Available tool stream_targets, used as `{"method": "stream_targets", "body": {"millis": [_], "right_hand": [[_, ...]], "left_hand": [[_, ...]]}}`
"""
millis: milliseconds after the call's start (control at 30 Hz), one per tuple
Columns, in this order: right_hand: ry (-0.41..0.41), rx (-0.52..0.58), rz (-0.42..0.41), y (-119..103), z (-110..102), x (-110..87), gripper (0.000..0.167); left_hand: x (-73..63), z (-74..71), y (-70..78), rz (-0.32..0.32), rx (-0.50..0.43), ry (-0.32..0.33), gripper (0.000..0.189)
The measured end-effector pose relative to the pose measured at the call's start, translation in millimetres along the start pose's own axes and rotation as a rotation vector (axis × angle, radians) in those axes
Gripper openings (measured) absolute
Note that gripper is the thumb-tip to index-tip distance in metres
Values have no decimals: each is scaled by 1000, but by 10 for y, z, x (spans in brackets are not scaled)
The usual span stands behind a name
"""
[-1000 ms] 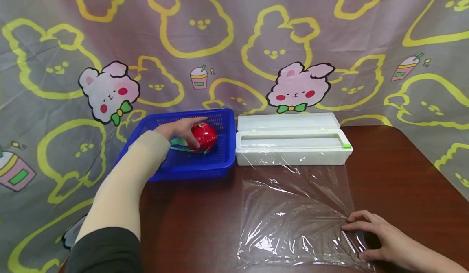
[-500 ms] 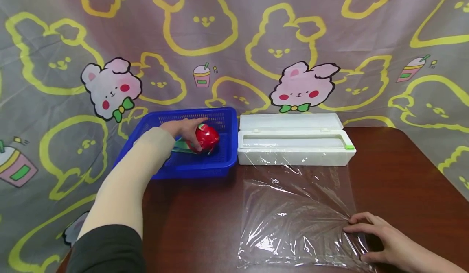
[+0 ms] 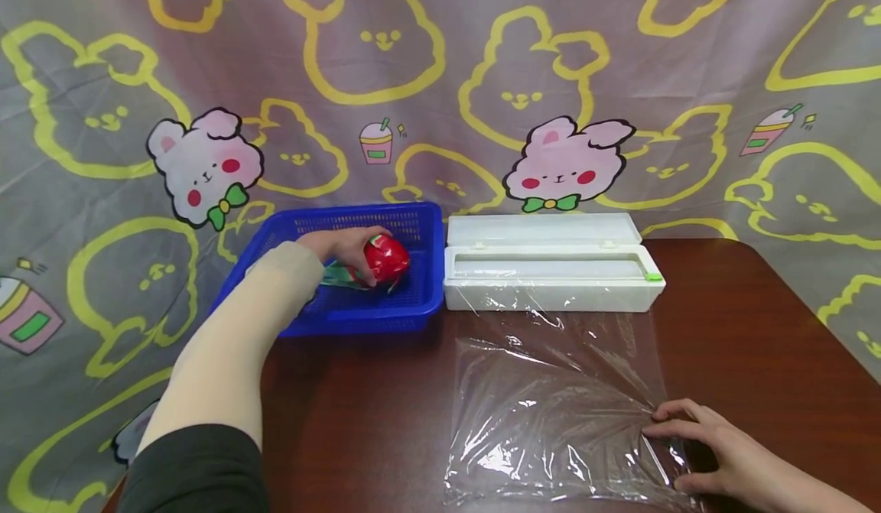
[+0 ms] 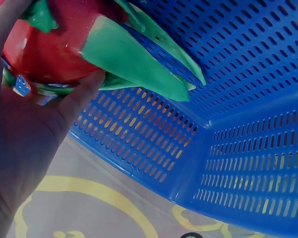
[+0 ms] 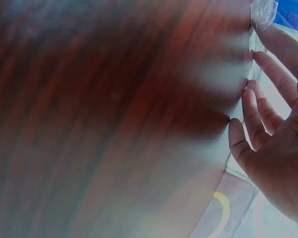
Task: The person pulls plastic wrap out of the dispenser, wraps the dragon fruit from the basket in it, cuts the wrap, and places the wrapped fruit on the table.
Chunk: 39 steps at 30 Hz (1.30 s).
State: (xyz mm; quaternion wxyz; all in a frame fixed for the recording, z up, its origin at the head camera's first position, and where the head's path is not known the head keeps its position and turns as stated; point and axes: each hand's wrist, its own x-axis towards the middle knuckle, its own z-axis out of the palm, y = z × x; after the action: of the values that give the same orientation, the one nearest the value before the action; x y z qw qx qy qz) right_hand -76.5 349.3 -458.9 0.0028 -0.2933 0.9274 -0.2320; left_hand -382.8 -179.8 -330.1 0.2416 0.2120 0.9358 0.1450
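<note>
Inside the blue basket, my left hand grips a red dragon fruit. In the left wrist view, green leafy scales stick out from the dragon fruit past my thumb. A sheet of cling film stretches from the white dispenser box towards the front of the table. My right hand rests at the film's near right corner, fingers spread and bent, tips pressing on it. Creases in the film run towards those fingertips. The right wrist view shows the fingertips down on the tabletop.
The dispenser's lid stands raised at the back, and a green slider sits at its right end. Basket and dispenser stand side by side on the dark wooden table. A patterned curtain hangs close behind them.
The fingers of my left hand, stretched out over the dragon fruit before, have closed down around it. My right hand and the cling film have stayed in place.
</note>
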Motion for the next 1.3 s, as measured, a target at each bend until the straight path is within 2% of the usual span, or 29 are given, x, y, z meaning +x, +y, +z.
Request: {"method": "stream_targets", "body": {"millis": [300,433,567,667,833,933,1100,1300], "right_hand": [[24,-26,-19,-22,-6,17,51],[21,-46,5,-29,-15,16,52],[15,-27,-3,-31,-17,12,52],[13,-14,-19,-40,-9,20,51],[8,-25,3,-56,-1,38,51],[6,-10,4,-53,1,35,51],[21,-20,-2,-47,7,14,51],[0,-13,28,-38,-4,-19,50]], "left_hand": [[2,25,-40,5,58,44,89],[10,45,-52,0,25,21,93],[7,69,-57,29,-7,6,93],[-24,74,-68,46,4,21,91],[-50,66,-129,64,36,65,92],[-54,53,-146,81,40,81,93],[-75,5,-126,70,23,91,92],[-107,-123,-83,83,-16,161,92]]}}
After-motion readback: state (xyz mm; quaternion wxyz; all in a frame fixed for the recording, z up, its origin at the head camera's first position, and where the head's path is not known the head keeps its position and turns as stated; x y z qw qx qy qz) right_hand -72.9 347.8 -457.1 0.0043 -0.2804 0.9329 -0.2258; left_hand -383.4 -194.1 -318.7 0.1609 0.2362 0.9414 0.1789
